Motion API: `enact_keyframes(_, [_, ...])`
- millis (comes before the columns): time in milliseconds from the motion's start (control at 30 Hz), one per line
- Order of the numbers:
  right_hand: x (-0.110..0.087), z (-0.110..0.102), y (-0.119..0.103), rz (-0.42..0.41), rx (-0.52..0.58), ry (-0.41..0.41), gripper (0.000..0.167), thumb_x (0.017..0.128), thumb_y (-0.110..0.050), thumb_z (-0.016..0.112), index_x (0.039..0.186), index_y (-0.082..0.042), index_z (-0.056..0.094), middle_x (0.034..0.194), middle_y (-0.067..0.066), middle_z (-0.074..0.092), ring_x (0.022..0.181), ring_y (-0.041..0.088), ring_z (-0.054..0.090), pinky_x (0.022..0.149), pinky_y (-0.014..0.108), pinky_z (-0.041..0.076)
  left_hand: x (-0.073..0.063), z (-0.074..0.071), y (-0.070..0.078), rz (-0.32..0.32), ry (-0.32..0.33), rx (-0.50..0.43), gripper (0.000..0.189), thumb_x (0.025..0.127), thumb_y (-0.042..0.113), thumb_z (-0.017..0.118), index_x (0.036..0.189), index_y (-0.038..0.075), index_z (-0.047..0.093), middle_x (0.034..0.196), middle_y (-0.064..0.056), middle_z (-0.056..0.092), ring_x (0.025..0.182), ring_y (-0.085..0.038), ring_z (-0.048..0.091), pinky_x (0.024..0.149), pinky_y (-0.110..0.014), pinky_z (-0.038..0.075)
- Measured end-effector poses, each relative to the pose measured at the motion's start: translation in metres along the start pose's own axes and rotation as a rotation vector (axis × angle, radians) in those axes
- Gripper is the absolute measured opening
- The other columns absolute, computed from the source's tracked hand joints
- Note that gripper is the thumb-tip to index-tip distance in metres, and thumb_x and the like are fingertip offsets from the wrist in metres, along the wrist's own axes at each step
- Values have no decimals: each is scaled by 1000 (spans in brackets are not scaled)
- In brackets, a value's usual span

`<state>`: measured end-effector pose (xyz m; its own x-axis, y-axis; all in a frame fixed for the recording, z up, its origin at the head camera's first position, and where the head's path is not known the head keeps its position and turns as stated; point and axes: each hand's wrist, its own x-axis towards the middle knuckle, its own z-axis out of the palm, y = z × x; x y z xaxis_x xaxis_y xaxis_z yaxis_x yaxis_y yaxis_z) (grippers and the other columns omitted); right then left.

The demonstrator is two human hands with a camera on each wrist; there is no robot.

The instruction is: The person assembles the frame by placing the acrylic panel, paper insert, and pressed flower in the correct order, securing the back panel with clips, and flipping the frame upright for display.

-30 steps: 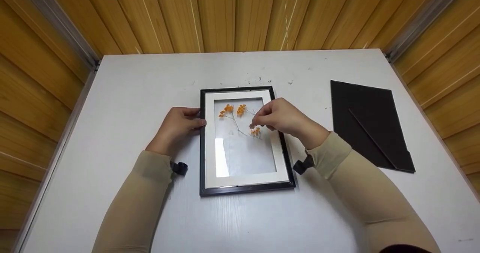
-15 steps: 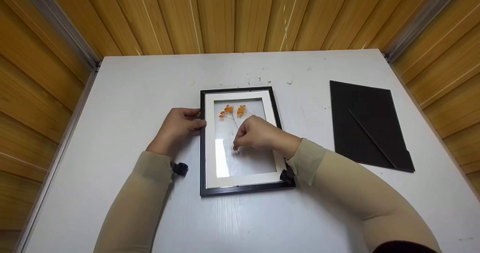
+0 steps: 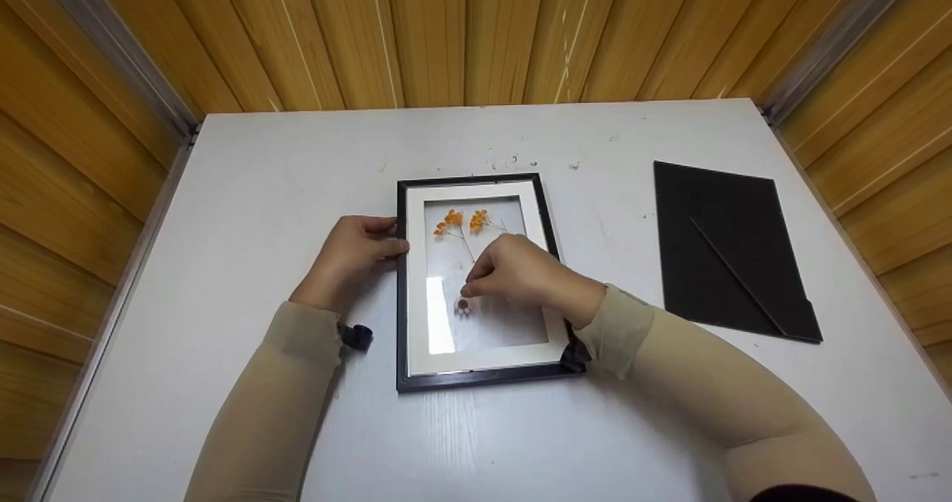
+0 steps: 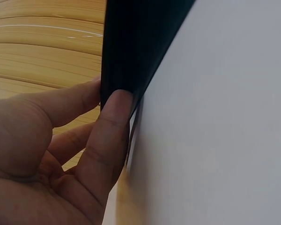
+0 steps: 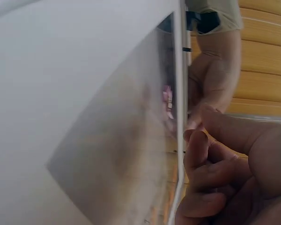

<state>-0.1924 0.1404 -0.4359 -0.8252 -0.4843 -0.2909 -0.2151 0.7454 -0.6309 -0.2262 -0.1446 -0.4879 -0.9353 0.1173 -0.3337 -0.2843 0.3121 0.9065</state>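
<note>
A black picture frame (image 3: 401,301) with a cream mat (image 3: 483,358) lies flat on the white table. My left hand (image 3: 357,249) grips its left edge; thumb and fingers pinch the black border (image 4: 131,51) in the left wrist view. On the glass (image 3: 513,323) rest orange dried flower sprigs (image 3: 454,218) with thin stems. A small pale pink flower with a dark centre (image 3: 463,306) lies on the glass lower down, also seen in the right wrist view as a pink flower (image 5: 167,101). My right hand (image 3: 520,268) hovers just above it, fingers bent, thumb and index tips slightly apart.
A black backing board (image 3: 732,264) with a stand strip lies at the right of the table (image 3: 282,160). Yellow wood-look panels (image 3: 476,33) enclose the back and sides. Dark specks mark the table behind the frame.
My right hand has moved left and down from the frame's right side, set the small pink flower on the glass, and let go of it. My left hand has stayed at the frame's edge.
</note>
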Motion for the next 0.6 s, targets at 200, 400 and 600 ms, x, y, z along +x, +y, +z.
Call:
enact_keyframes(200, [-19,-24,6,6,63,64,31,96,-35,92,118,-13,90,114,0,89,101,14,75,87,30,59,-1,-1,-1,-2,11,-8,62,104,9,82,160,-3,59,157,-24,67,135,-32,73,102,-30,69])
enact_keyframes(400, [-49,-58,36,-12,87,199,54,96,-35,92,139,-7,79,118,10,78,89,18,62,78,29,53,-3,4,-1,9,3,30,60,106,11,78,162,0,59,151,-22,71,118,-27,78,92,-30,71])
enact_keyframes(600, [-88,-112,102,106,82,418,69,101,-36,89,158,-8,64,142,20,67,107,19,59,79,18,51,-5,9,3,-12,-65,93,70,106,17,78,169,3,51,145,-21,69,97,-21,76,78,-35,73])
